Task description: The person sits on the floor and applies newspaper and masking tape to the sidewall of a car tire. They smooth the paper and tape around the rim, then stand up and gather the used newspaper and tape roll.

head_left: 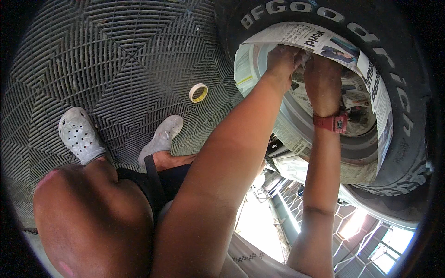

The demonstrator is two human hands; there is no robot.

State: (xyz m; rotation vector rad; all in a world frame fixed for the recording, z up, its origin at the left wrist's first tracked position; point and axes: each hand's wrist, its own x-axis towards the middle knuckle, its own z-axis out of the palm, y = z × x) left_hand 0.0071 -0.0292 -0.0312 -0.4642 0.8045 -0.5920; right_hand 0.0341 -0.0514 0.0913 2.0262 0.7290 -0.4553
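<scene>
A black tyre with raised white lettering stands at the upper right. Sheets of newspaper ring its metal wheel rim, and more newspaper shows inside. Both arms reach into the wheel's hollow. My left hand is at the rim's far left part, fingers bent and closed near a small pale patch I cannot make out. Beside it, my right hand goes in under the newspaper's upper edge, with its fingers hidden. A red wristwatch sits on my right wrist.
A roll of masking tape lies on the dark ribbed floor mat, left of the wheel. My feet in grey clogs and my bent knee are at the left. Bright hexagonal lights show at the lower right.
</scene>
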